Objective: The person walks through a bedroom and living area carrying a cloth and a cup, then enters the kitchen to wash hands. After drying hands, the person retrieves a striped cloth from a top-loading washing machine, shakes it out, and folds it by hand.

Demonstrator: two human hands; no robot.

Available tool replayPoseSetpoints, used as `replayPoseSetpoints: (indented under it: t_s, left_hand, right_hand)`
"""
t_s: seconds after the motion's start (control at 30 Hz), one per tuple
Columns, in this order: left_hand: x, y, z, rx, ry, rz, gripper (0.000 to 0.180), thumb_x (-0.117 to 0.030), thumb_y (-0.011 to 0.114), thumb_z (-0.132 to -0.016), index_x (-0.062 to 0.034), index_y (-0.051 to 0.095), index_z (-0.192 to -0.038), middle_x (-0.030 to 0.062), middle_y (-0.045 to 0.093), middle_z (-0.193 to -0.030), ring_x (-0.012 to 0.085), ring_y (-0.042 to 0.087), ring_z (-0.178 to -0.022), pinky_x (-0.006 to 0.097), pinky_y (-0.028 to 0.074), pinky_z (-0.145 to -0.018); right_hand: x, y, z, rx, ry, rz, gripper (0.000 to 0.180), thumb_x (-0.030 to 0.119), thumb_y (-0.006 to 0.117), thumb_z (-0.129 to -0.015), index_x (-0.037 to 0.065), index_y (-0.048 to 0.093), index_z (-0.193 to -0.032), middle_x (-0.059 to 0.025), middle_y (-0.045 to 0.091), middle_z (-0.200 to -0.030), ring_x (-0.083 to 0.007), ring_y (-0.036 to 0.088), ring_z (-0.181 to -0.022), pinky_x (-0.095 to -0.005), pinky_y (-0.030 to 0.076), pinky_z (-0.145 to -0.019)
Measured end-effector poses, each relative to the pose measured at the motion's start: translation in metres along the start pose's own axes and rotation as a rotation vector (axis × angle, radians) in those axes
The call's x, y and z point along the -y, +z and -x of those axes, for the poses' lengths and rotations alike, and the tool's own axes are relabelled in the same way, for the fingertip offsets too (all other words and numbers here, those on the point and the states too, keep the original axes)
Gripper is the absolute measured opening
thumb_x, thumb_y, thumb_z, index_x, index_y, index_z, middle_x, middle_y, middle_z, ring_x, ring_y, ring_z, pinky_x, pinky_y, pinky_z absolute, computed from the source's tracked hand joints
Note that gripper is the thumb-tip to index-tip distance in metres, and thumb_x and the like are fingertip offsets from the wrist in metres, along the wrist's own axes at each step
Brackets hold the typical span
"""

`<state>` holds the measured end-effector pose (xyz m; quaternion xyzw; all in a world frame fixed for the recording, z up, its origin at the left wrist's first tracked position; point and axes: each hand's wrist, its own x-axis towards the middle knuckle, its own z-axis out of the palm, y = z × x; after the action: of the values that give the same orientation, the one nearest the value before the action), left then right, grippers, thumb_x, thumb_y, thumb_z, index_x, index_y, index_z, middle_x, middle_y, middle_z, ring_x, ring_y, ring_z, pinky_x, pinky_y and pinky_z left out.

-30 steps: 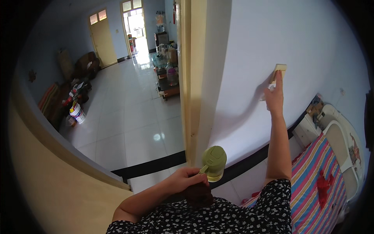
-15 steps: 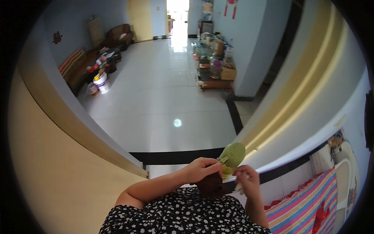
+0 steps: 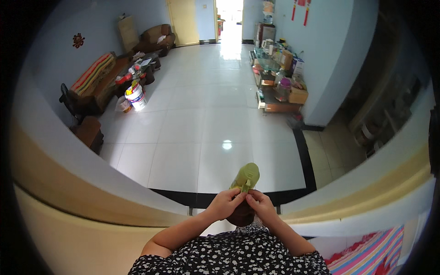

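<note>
At the lower middle, a light-green object [image 3: 248, 173] with a long rounded end and a small strap or tab sticks out beyond my hands; its exact kind is unclear. My left hand [image 3: 224, 204] is closed, thumb and fingers pinching near the strap. Against it, my right hand [image 3: 261, 204] is also closed, its thumb and fingertips at the same spot. A dark brown rounded thing [image 3: 241, 215] shows just below my hands; I cannot make out what it is.
A doorway frames me, with a black floor border [image 3: 176, 196] ahead. White bucket [image 3: 135, 97], sofa [image 3: 95, 94] and a cluttered low table stand left. A loaded glass-shelved stand [image 3: 280, 106] is right. Striped cloth [image 3: 373, 252] hangs near right.
My view has swung right, centring the doorway. My right hand has moved in to meet the left at the green object, which now points more straight ahead.
</note>
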<state>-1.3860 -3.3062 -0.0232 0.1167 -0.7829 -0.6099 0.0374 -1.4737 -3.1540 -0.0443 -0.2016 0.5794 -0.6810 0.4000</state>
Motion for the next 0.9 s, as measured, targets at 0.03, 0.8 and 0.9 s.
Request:
replayPoseSetpoints:
  t_s: [0.03, 0.8, 0.9]
  left_hand:
    - [-0.001, -0.007, -0.018, 0.002, 0.011, -0.007, 0.028, -0.026, 0.05, -0.096, 0.0002, 0.061, -0.096, 0.007, 0.061, -0.078, 0.0141, 0.054, -0.074, 0.029, 0.045, -0.069]
    - [-0.018, -0.253, -0.437, -0.378, 0.038, -0.373, 0.028, -0.028, 0.051, -0.091, -0.0103, 0.057, -0.112, 0.0132, 0.06, -0.109, 0.0348, 0.061, -0.09, 0.043, 0.051, -0.077]
    - [-0.004, -0.314, -0.48, -0.405, 0.031, -0.449, 0.03, -0.029, 0.052, -0.091, -0.0104, 0.055, -0.114, 0.0114, 0.059, -0.107, 0.0329, 0.06, -0.093, 0.044, 0.051, -0.077]
  right_hand:
    - [0.01, -0.001, -0.017, -0.026, 0.015, 0.019, 0.042, 0.028, 0.059, -0.094, -0.005, 0.056, -0.119, -0.0104, 0.062, -0.111, -0.0143, 0.056, -0.101, -0.0278, 0.043, -0.092]
    - [0.179, -0.073, -0.583, 0.384, 0.189, 0.148, 0.017, 0.016, 0.059, -0.09, 0.001, 0.064, -0.087, -0.0006, 0.057, -0.064, -0.0073, 0.049, -0.05, -0.0228, 0.036, -0.045]
    - [0.198, -0.044, -0.66, 0.431, 0.2, 0.209, 0.017, 0.016, 0.059, -0.09, 0.0, 0.063, -0.085, -0.0008, 0.055, -0.06, -0.0085, 0.049, -0.049, -0.0231, 0.036, -0.045]
